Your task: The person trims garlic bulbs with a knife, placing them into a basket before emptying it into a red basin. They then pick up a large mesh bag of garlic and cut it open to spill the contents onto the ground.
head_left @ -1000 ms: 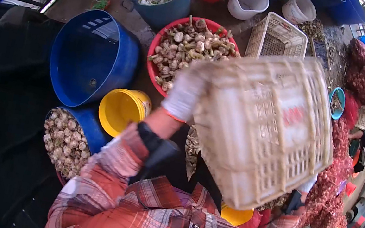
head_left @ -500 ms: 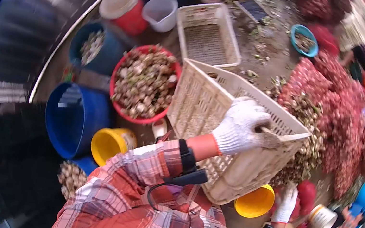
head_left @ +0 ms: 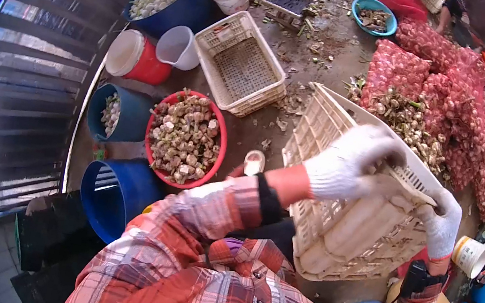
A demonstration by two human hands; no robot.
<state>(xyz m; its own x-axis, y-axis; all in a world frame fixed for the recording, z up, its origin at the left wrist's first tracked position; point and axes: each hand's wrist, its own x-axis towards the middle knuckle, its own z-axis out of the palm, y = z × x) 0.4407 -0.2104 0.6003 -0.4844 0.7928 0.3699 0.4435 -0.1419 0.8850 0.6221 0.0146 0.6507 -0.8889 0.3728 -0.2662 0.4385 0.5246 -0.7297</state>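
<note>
A white plastic crate point(head_left: 364, 231) is tilted up in front of me, its slotted side and bottom facing my body. My left hand point(head_left: 354, 161), in a white knit glove, is on the crate's near upper rim, its fingers slightly blurred and curled over the edge. Gloved the same way, my right hand point(head_left: 443, 222) grips the right end of that rim. Most of the crate's inside is turned from view. Beyond the crate lies a heap of loose garlic bulbs point(head_left: 406, 122).
Red mesh sacks of garlic point(head_left: 452, 104) are piled at the right. Another white crate point(head_left: 242, 64) stands on the floor ahead. To the left are a red basin of garlic point(head_left: 220, 147), a blue barrel point(head_left: 118, 194) and several buckets. A person point(head_left: 473, 20) is at the far right.
The crate has moved right as my view shifted. My right hand, formerly low and apart from the crate, has come up to its right rim. My left hand stays on the rim.
</note>
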